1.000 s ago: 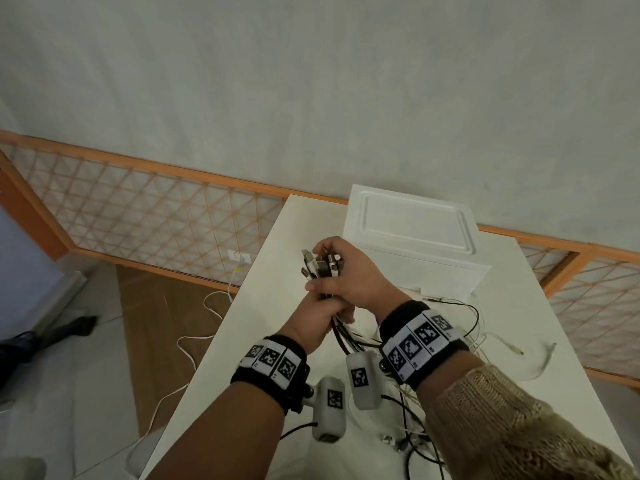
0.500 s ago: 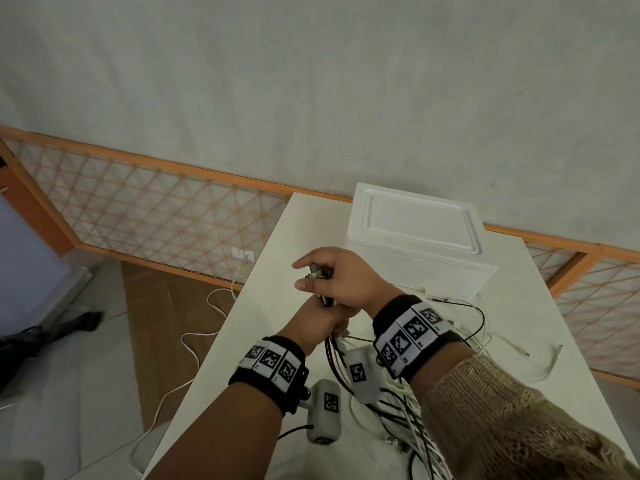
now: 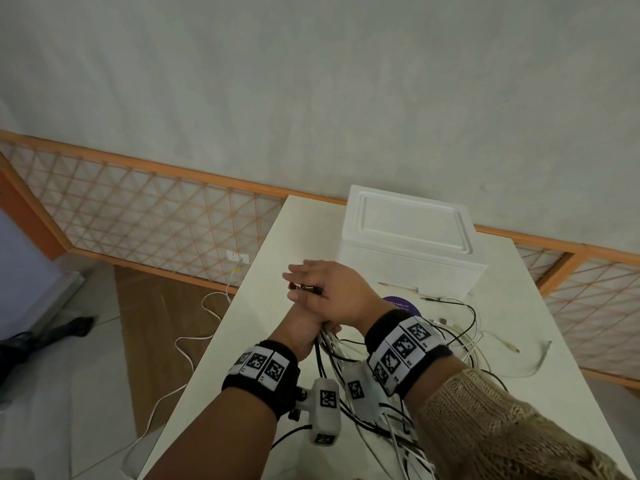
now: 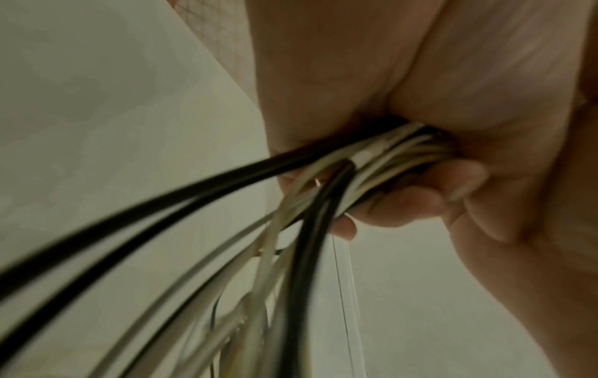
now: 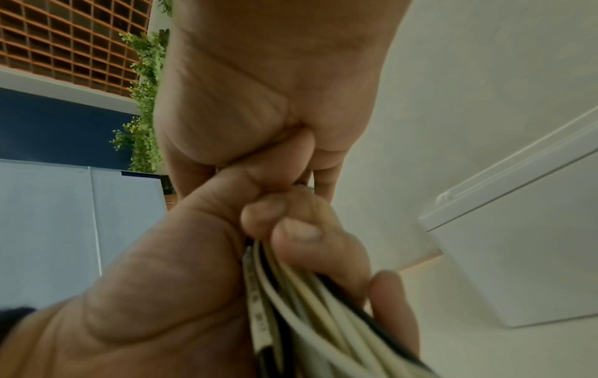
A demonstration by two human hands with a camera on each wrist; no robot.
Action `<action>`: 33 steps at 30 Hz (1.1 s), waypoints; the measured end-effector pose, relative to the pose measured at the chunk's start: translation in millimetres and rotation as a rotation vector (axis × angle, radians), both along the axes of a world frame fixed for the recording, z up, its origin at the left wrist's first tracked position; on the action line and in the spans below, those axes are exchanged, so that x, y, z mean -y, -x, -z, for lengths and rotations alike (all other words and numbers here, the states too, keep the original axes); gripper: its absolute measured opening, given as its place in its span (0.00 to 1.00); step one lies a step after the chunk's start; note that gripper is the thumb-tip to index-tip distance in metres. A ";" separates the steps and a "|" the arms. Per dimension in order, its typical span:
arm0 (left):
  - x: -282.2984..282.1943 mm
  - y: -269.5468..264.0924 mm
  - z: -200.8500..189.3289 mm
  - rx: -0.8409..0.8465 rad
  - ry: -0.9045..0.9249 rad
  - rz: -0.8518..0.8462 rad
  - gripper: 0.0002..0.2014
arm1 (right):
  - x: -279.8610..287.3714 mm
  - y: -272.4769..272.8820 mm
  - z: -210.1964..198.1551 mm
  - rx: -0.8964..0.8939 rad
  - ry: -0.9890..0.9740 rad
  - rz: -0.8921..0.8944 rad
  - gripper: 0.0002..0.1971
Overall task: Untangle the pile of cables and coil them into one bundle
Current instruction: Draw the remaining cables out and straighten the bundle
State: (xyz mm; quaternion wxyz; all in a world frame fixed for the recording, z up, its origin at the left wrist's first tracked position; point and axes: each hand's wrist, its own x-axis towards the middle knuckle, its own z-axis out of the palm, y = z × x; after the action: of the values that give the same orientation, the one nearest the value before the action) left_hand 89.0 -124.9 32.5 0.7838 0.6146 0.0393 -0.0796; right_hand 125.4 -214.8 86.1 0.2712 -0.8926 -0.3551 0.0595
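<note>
My left hand (image 3: 300,332) grips a bunch of black and white cables (image 3: 332,358) in its fist above the white table (image 3: 277,244). The same cables (image 4: 323,204) run out under its curled fingers (image 4: 404,202) in the left wrist view. My right hand (image 3: 332,292) lies over the top of that fist. Its fingers and thumb pinch the plug ends (image 3: 305,288) that stick up from the bunch. The right wrist view shows the left hand (image 5: 162,281) wrapped round the cables (image 5: 291,294) below the right palm (image 5: 258,89). Loose lengths (image 3: 464,341) trail over the table to the right.
A white lidded box (image 3: 408,244) stands at the far end of the table, with a purple disc (image 3: 401,304) in front of it. A white cord (image 3: 194,341) lies on the floor at the left, below a wall socket. A lattice fence runs behind.
The right hand has closed down over the plug ends, which showed above the left fist a second ago. More cable now hangs slack below the fist.
</note>
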 end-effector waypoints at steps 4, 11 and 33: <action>-0.3 0.3 -7.1 0.022 -0.265 0.085 0.09 | 1.9 0.2 -4.8 -0.240 -0.223 0.133 0.43; -3.3 3.6 -16.3 -0.006 -0.200 0.219 0.03 | 5.4 -2.0 -5.0 -0.520 -0.472 0.160 0.16; 46.3 15.0 -10.8 -0.005 -0.162 -0.087 0.07 | 70.6 -10.7 -5.0 -0.424 -0.565 -0.028 0.25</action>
State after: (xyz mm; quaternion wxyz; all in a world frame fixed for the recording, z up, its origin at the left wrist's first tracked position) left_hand 74.0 -171.2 43.2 0.7340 0.6736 0.0742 -0.0438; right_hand 136.1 -285.4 91.1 0.5742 -0.7453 -0.3055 0.1464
